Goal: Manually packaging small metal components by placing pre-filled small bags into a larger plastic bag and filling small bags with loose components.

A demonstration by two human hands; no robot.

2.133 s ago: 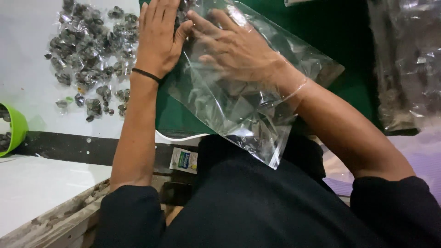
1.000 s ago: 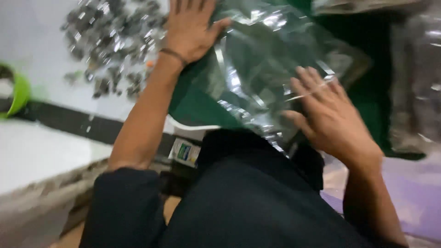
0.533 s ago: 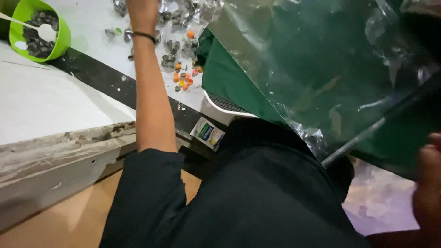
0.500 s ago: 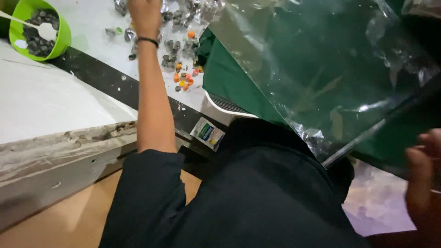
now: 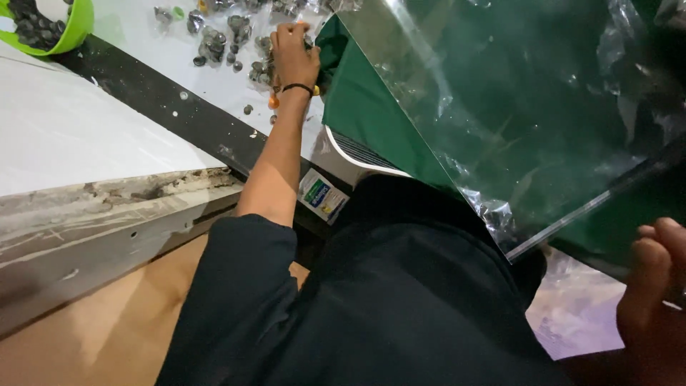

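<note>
My left hand (image 5: 293,51), a black band on its wrist, reaches out to a scatter of small grey metal parts (image 5: 214,43) on the white table (image 5: 64,129). Its fingers are curled down onto the parts beside a green cloth (image 5: 364,114). A large clear plastic bag (image 5: 514,107) is lifted close to the camera and fills the upper right. My right hand (image 5: 654,293) is at the lower right edge, fingers curled by the bag's lower corner; its grip is partly out of frame.
A lime green bowl (image 5: 71,32) of dark parts stands at the top left. A black strip (image 5: 164,107) crosses the table. A small printed packet (image 5: 323,196) lies by a white device (image 5: 357,154) under the cloth. A worn bench edge (image 5: 107,214) runs at left.
The view has swung left and down. My right hand left the flat bag and dropped to the lower right, and the bag rose toward the camera. My left hand drew back onto the parts.
</note>
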